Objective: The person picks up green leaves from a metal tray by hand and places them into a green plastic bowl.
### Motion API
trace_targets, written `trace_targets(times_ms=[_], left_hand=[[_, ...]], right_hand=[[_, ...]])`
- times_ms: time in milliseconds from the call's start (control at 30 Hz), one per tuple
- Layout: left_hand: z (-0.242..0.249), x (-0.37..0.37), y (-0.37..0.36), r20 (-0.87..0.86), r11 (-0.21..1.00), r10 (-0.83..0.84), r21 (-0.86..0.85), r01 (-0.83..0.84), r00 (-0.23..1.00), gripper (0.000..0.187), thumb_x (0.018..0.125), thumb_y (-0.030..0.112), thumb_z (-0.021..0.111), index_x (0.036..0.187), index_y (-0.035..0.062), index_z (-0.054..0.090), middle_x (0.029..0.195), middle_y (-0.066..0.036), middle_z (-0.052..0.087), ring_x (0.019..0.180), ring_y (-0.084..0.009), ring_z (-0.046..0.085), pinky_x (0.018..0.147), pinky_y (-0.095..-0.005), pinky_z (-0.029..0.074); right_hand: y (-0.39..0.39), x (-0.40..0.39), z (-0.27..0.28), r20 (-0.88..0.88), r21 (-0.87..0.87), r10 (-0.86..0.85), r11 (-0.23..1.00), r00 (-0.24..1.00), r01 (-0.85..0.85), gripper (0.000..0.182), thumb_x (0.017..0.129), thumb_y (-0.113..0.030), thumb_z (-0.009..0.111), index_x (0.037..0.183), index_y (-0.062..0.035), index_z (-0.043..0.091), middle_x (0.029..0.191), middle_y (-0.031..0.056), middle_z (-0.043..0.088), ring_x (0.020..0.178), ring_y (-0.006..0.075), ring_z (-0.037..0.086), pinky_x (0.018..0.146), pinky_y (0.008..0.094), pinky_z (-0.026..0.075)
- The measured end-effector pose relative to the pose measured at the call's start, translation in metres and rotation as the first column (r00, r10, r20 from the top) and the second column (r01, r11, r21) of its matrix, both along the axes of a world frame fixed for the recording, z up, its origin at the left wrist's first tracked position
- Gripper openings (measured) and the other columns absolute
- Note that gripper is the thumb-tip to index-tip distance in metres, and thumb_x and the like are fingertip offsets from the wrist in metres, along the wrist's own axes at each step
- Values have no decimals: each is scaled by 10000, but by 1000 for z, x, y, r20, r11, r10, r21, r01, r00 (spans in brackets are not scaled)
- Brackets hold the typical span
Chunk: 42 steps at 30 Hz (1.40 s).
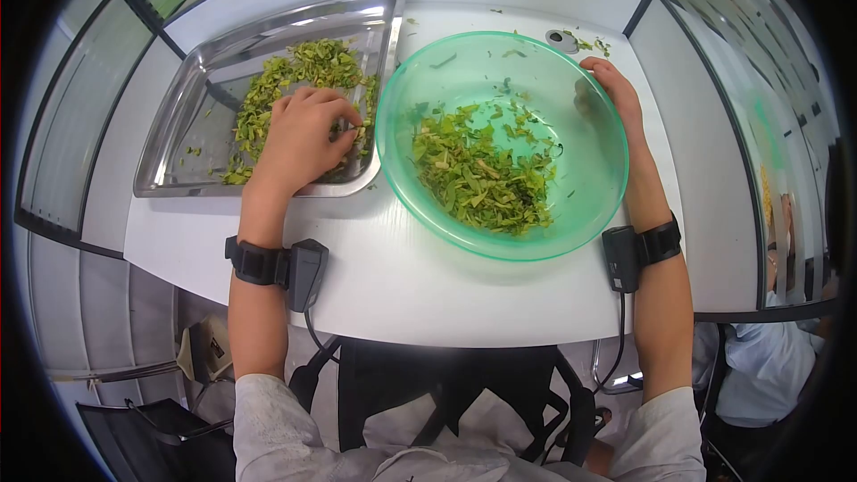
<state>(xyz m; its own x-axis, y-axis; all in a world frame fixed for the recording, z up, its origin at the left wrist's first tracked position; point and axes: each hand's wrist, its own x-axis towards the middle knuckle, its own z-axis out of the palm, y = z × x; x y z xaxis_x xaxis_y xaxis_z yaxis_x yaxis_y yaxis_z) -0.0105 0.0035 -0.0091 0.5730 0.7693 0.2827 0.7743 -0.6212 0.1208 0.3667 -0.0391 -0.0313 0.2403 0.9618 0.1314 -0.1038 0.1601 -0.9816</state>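
My left hand [308,138] is over the metal tray [183,152], its fingers curled and pressed into a pile of chopped green leaves [326,58]. The fingertips are partly hidden among the leaves. To the right stands a translucent green plastic basin [500,245] with another heap of chopped leaves [482,170] at its bottom left. My right hand [620,103] grips the basin's far right rim, with some fingers seen blurred through the wall. The basin sits upright on the white table, close beside the tray.
Scraps of leaf [594,43] lie by a round cable hole [562,40] at the back of the white table [357,241]. Partitions with glass panels enclose the table on three sides. A person in a light shirt [768,370] sits beyond the right partition.
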Motion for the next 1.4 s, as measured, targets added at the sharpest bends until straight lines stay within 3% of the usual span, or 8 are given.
trace_targets(times_ms=[433, 533, 600, 733, 867, 1033, 1233, 1400], left_hand=[[3, 4, 0, 84, 999, 21, -45, -17, 996, 83, 729, 113, 683, 795, 78, 646, 775, -43, 662, 763, -209, 625, 755, -373, 445], [10, 15, -3, 342, 991, 79, -126, -37, 936, 101, 727, 50, 669, 825, 70, 666, 791, -41, 667, 747, -196, 619, 780, -359, 452], [19, 27, -14, 654, 998, -54, 60, 20, 755, 158, 719, -6, 660, 857, 67, 684, 805, -36, 670, 788, -193, 608, 796, -331, 451], [20, 39, -25, 395, 885, -465, 228, 406, 792, 163, 697, -9, 734, 836, 59, 681, 850, -27, 680, 891, -170, 577, 762, -306, 451], [16, 28, -20, 716, 942, -280, 78, 325, 639, 208, 649, -45, 771, 805, 30, 656, 792, -25, 635, 838, -152, 575, 764, -293, 449], [25, 11, -10, 658, 998, -45, -6, 64, 752, 196, 690, -57, 723, 851, 21, 643, 818, -38, 627, 806, -160, 574, 758, -273, 462], [-6, -15, 11, 143, 972, -44, 237, 9, 989, 278, 758, 96, 699, 1024, 63, 624, 1083, -92, 616, 964, -275, 593, 857, -365, 468], [0, -11, 7, 102, 991, 72, -124, -59, 992, 250, 759, 63, 681, 1005, 57, 636, 1019, -93, 632, 902, -265, 605, 805, -355, 483]], right_hand=[[1, -1, 1, -10, -12, 7, 1000, 1000, -8, 265, 930, -230, 483, 1037, -27, 615, 717, -10, 570, 610, 62, 506, 544, 206, 398], [1, -1, 1, -9, -7, 8, 1000, 1000, -8, 268, 928, -232, 483, 1037, -26, 615, 714, -8, 569, 608, 64, 506, 541, 208, 398], [1, -1, 1, -28, -8, 13, 1000, 1000, -13, 267, 924, -230, 483, 1032, -25, 616, 711, -6, 567, 608, 64, 506, 541, 207, 398], [1, -1, 3, -21, -29, -19, 999, 1000, 19, 266, 917, -230, 486, 1026, -27, 618, 718, -6, 567, 613, 62, 506, 544, 206, 400], [2, -1, 3, -12, -12, 4, 1000, 1000, -4, 264, 914, -231, 490, 1023, -29, 620, 732, -8, 569, 620, 61, 506, 548, 204, 402], [3, -1, 2, -12, -11, -8, 1000, 1000, 8, 264, 918, -231, 489, 1024, -26, 619, 725, -7, 569, 614, 61, 504, 546, 203, 401], [5, 0, 1, -8, -1, 10, 1000, 1000, -10, 264, 921, -231, 487, 1025, -27, 620, 718, -8, 566, 608, 63, 501, 542, 204, 395], [3, -1, 4, 10, -22, -12, 1000, 1000, 12, 266, 925, -226, 475, 1026, -24, 616, 712, 1, 572, 605, 67, 505, 539, 209, 398]])
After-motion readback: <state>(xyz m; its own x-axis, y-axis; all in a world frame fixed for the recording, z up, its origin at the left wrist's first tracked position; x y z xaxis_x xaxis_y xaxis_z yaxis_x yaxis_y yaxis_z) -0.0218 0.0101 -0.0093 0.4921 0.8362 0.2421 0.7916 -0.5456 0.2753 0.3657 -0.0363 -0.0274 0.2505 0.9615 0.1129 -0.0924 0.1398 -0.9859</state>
